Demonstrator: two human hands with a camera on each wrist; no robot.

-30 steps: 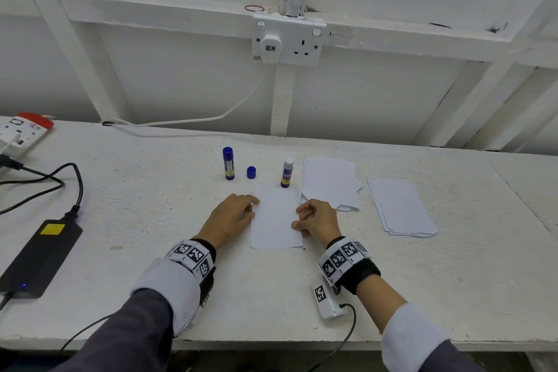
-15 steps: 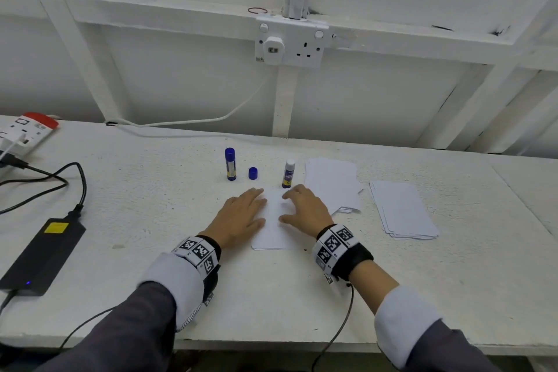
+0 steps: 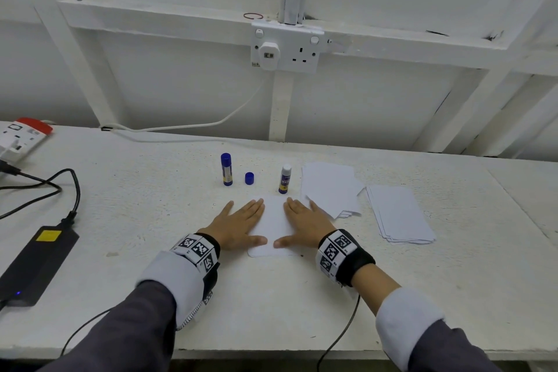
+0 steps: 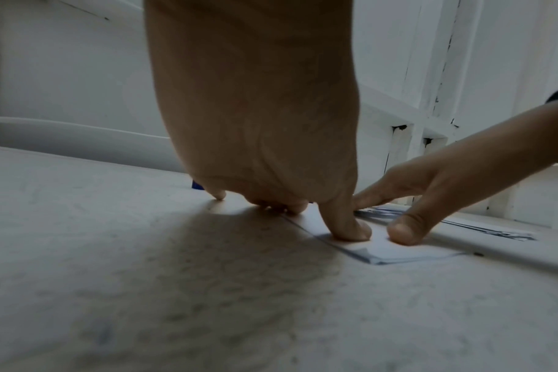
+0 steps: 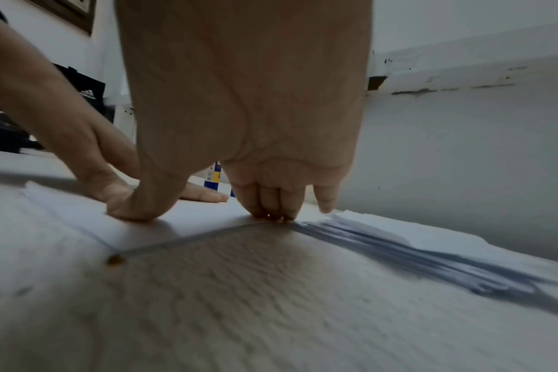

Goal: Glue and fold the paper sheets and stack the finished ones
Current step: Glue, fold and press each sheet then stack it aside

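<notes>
**Both hands flat on the folded sheet**

Head view: the left hand point(image 3: 241, 225) and right hand point(image 3: 305, 225) lie palm down, fingers straight, on either side of a folded white paper sheet point(image 3: 274, 220) in the middle of the white table point(image 3: 151, 220). The thumbs point toward each other near its close edge. Just behind the sheet stands an uncapped glue stick point(image 3: 285, 179); its blue cap point(image 3: 249, 178) stands to the left, apart from it, and a capped glue stick point(image 3: 226, 169) stands further left. To the right lie a loose pile of sheets point(image 3: 330, 187) and, beyond it, a tidier stack of sheets point(image 3: 398, 214).

Left wrist view: the left hand point(image 4: 255, 125) presses its thumb and fingertips down on the sheet point(image 4: 408, 254); the right hand point(image 4: 446, 181) presses beside it, thumbs almost touching.

Right wrist view: the right hand point(image 5: 246, 113) rests thumb and fingertips on the sheet point(image 5: 182, 229), the fingertips at its right edge. The left hand point(image 5: 80, 141) lies flat alongside. The loose pile point(image 5: 398, 234) sits just to the right.
</notes>
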